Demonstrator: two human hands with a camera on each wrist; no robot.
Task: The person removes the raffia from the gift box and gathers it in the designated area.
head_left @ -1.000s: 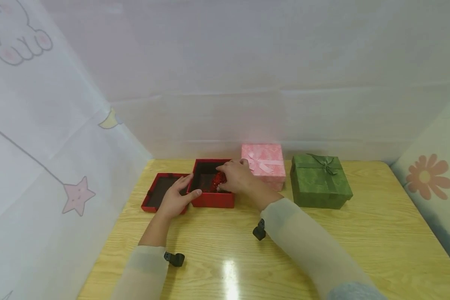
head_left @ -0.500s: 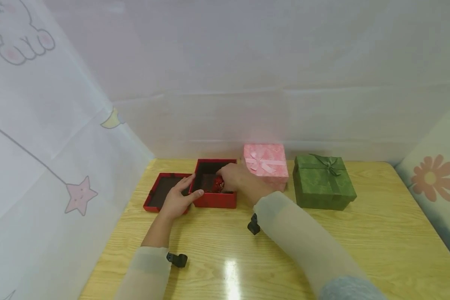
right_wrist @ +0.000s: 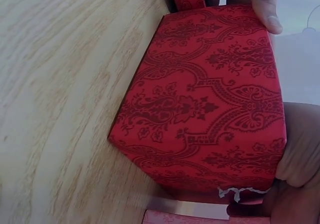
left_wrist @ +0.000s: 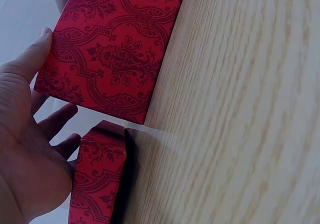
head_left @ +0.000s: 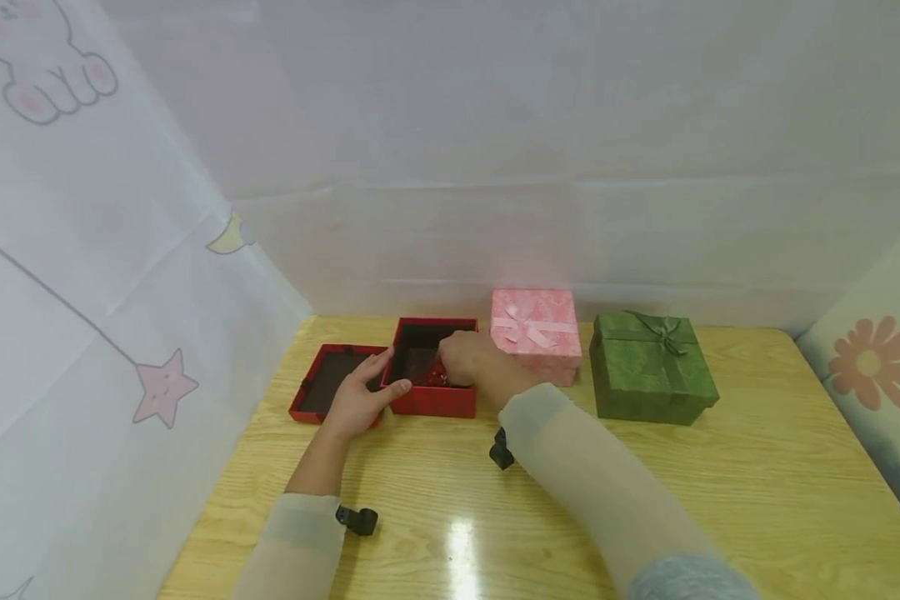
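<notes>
An open red patterned box (head_left: 433, 403) stands on the table with its dark inside showing. My right hand (head_left: 468, 357) reaches over its right wall, fingers down inside at a shiny red glittery thing (head_left: 438, 375). It seems to hold this, though the fingertips are hidden. A crinkled white strand (right_wrist: 240, 190) lies at the rim beside that hand in the right wrist view. My left hand (head_left: 356, 404) steadies the box's left side, thumb on the near rim and fingers extended along the outer wall. The upturned red lid (head_left: 313, 417) lies left of the box, partly under the left hand.
A closed pink gift box (head_left: 546, 362) with a bow stands just right of the red box. Farther right is a closed green gift box (head_left: 648, 400). Printed cloth (head_left: 450, 208) hangs behind and at both sides of the wooden table (head_left: 570, 533).
My right hand has gone lower into the red box along with the shiny red thing. The left hand keeps its place at the box. The head view has shifted slightly.
</notes>
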